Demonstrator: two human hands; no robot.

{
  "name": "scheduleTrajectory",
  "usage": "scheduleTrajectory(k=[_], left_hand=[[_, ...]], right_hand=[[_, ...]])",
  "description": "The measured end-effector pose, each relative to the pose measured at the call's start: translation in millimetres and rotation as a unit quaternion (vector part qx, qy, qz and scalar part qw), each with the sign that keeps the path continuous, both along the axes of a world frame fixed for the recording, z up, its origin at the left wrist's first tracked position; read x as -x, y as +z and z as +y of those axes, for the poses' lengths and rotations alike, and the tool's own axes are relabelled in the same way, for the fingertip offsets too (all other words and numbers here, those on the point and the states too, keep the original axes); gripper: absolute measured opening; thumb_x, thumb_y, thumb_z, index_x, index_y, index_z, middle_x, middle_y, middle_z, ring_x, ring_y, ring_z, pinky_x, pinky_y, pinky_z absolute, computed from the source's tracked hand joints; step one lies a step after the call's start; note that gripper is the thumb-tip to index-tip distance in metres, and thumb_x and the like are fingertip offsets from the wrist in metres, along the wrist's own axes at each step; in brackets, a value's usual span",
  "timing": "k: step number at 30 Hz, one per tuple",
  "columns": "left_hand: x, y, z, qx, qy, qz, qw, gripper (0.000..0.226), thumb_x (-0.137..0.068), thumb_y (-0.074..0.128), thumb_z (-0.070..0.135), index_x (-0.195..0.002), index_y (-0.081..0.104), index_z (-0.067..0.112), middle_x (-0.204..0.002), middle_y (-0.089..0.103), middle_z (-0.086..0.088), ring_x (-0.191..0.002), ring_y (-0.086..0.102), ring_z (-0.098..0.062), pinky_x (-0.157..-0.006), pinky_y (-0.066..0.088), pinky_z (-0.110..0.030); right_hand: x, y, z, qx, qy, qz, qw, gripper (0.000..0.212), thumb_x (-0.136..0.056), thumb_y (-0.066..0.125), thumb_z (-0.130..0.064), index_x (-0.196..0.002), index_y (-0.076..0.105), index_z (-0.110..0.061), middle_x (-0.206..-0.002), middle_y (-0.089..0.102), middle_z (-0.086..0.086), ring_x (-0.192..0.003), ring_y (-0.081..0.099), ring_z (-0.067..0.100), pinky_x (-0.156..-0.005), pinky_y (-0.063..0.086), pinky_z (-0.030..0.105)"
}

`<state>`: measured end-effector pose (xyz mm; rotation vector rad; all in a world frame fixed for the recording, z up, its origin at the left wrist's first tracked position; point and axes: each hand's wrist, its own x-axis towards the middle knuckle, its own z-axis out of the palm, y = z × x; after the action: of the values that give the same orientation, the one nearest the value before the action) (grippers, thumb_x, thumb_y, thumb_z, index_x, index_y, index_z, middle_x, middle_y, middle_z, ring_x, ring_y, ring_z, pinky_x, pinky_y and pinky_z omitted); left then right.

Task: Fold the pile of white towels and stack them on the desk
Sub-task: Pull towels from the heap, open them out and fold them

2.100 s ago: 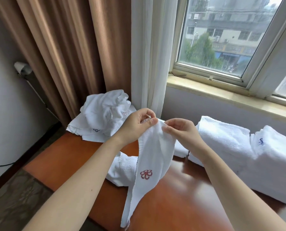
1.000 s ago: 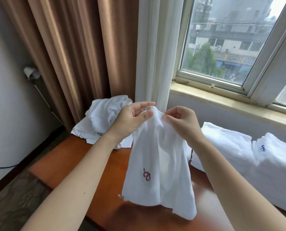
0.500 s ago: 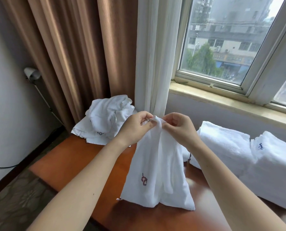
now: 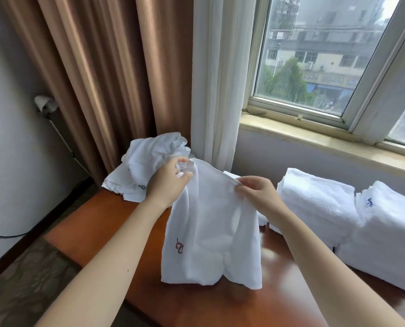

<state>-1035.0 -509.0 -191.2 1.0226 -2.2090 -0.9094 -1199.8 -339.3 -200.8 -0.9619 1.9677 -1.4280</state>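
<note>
A small white towel (image 4: 211,234) with a red embroidered logo hangs in the air above the reddish-brown desk (image 4: 97,223). My left hand (image 4: 168,182) pinches its upper left corner and my right hand (image 4: 255,192) pinches its upper right edge. The lower hem hangs just over the desk top. A crumpled pile of white towels (image 4: 149,159) lies at the desk's far left corner, behind my left hand. Stacks of folded white towels (image 4: 338,218) sit on the right side of the desk.
Brown curtains (image 4: 90,79) and a white sheer curtain (image 4: 218,79) hang behind the desk. A window and its stone sill (image 4: 314,135) run along the right. Patterned floor lies to the left, with a cable along the wall.
My hands have moved apart along the towel's top edge, spreading it wider. Before that the towel hung bunched between hands held close together.
</note>
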Motion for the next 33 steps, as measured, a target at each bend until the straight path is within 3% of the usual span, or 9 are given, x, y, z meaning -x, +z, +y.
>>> scheduleTrajectory(k=[4,8,10,12,16,20,24,29,33], left_hand=[[8,-5,18,-0.011,-0.173,-0.012,0.985,0.046,-0.091,0.062,0.036,-0.134,0.052,0.048,-0.063,0.054,0.025,-0.065,0.050,0.009,-0.073,0.045,-0.024],[17,-7,24,-0.046,-0.215,0.008,0.975,0.032,-0.093,0.063,0.040,-0.122,0.060,0.050,-0.098,0.065,0.029,-0.096,0.059,0.004,-0.091,0.049,-0.025],[19,-9,24,-0.061,-0.216,0.007,0.974,0.020,-0.091,0.063,0.044,-0.111,0.063,0.048,-0.089,0.064,0.028,-0.092,0.061,-0.006,-0.086,0.050,-0.026],[20,-11,26,-0.057,-0.207,-0.001,0.977,0.009,-0.090,0.064,0.047,-0.098,0.061,0.045,-0.069,0.058,0.027,-0.087,0.059,-0.020,-0.070,0.044,-0.022],[22,-11,28,-0.036,-0.168,0.010,0.985,0.012,-0.092,0.064,0.039,-0.086,0.054,0.039,-0.065,0.053,0.014,-0.098,0.058,-0.008,-0.066,0.039,-0.024],[18,-9,20,-0.040,-0.087,0.060,0.994,0.013,-0.094,0.065,0.030,-0.085,0.054,0.031,-0.057,0.047,0.009,-0.056,0.048,-0.004,-0.059,0.035,-0.019],[5,-10,-4,-0.057,0.031,0.103,0.993,0.015,-0.096,0.063,0.028,-0.101,0.058,0.015,-0.087,0.059,-0.001,-0.082,0.055,-0.011,-0.069,0.041,-0.025],[-1,-19,-16,-0.066,0.098,0.087,0.989,0.016,-0.096,0.062,0.030,-0.100,0.055,0.017,-0.089,0.055,0.012,-0.089,0.054,-0.011,-0.070,0.040,-0.025],[0,-26,-9,-0.089,0.068,0.118,0.987,0.016,-0.095,0.064,0.028,-0.105,0.059,0.017,-0.093,0.059,0.010,-0.086,0.055,-0.006,-0.068,0.043,-0.019]], right_hand=[[-7,8,-9,0.031,0.060,0.017,0.998,0.028,-0.093,0.061,-0.016,-0.081,0.078,-0.036,-0.092,0.073,0.004,-0.074,0.060,0.004,-0.067,0.045,0.020],[-8,9,-12,0.031,0.079,0.036,0.996,0.018,-0.094,0.062,-0.017,-0.093,0.078,-0.026,-0.091,0.075,0.001,-0.079,0.062,0.004,-0.070,0.045,0.018],[-6,8,-10,0.032,0.078,0.032,0.996,0.019,-0.092,0.064,-0.014,-0.089,0.077,-0.027,-0.087,0.074,-0.001,-0.077,0.063,0.003,-0.069,0.045,0.016],[-5,6,-9,0.028,0.071,0.030,0.997,0.011,-0.090,0.068,-0.014,-0.087,0.075,-0.022,-0.085,0.073,0.001,-0.076,0.063,0.005,-0.070,0.046,0.019],[-4,-2,-12,0.020,-0.012,0.062,0.998,0.013,-0.078,0.065,-0.005,-0.073,0.064,-0.016,-0.065,0.065,-0.012,-0.059,0.055,0.002,-0.055,0.042,0.016],[3,-10,-6,-0.017,-0.085,0.086,0.992,0.015,-0.072,0.059,-0.004,-0.067,0.060,-0.018,-0.055,0.056,-0.014,-0.048,0.045,0.000,-0.045,0.035,0.012],[12,-17,1,-0.045,-0.102,0.062,0.992,0.016,-0.075,0.060,-0.001,-0.069,0.062,-0.016,-0.063,0.060,-0.008,-0.057,0.050,0.008,-0.055,0.039,0.022],[9,-23,-2,-0.084,-0.071,0.059,0.992,0.012,-0.081,0.063,-0.009,-0.075,0.067,-0.018,-0.076,0.069,-0.003,-0.064,0.058,0.009,-0.054,0.043,0.019],[3,-23,-4,-0.104,-0.033,0.049,0.993,0.015,-0.086,0.057,-0.013,-0.082,0.067,-0.024,-0.081,0.073,-0.002,-0.064,0.061,0.011,-0.053,0.045,0.021]])
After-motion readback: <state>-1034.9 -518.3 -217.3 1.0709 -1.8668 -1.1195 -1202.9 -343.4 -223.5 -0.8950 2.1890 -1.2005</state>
